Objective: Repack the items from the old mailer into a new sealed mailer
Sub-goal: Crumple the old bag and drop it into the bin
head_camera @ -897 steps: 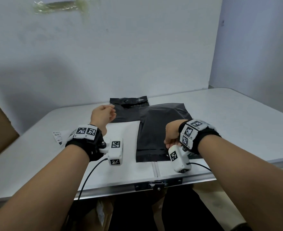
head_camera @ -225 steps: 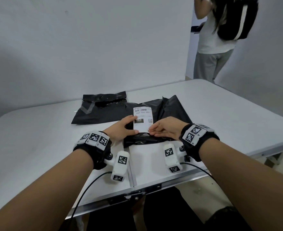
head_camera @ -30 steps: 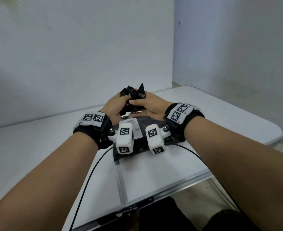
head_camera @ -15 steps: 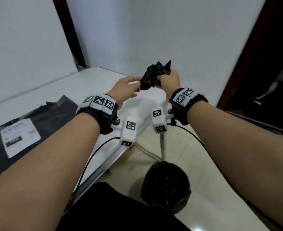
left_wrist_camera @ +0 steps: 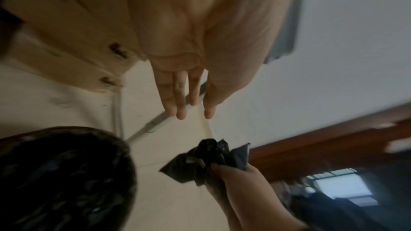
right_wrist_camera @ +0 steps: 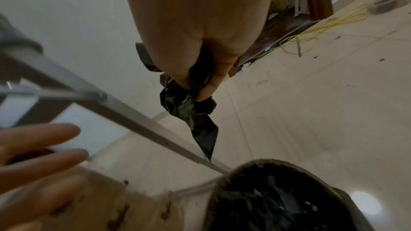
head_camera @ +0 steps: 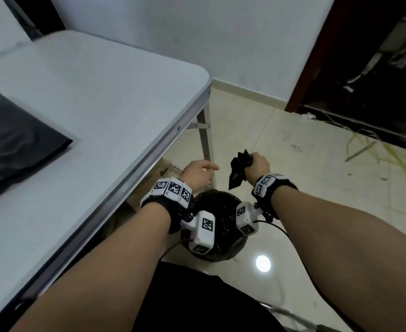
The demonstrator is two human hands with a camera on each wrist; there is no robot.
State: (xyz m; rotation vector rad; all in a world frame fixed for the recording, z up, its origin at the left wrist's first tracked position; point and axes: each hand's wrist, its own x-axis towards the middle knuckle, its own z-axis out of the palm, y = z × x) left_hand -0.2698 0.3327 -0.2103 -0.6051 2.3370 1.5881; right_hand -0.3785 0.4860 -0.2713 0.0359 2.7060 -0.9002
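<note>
Crumpled old mailer (head_camera: 239,168) sits clamped in the right hand (head_camera: 257,167), just past the bin's (head_camera: 221,232) twelve o'clock rim; left hand (head_camera: 198,174) hangs empty, fingers straight. Released there, it may spring open and miss, landing on the floor.

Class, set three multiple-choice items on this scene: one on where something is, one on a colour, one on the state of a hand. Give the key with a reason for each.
1. Where is the crumpled mailer?
A. on the table
B. above the waste bin's far edge
C. on the floor

2. What colour is the bag lining the waste bin?
A. white
B. blue
C. black

3. How is the left hand?
A. open, empty
B. gripping the mailer
C. flat on the table

Key: B, the right hand holds it there; C, the liner is dark in every view; A, its fingers are straight and hold nothing.
</note>
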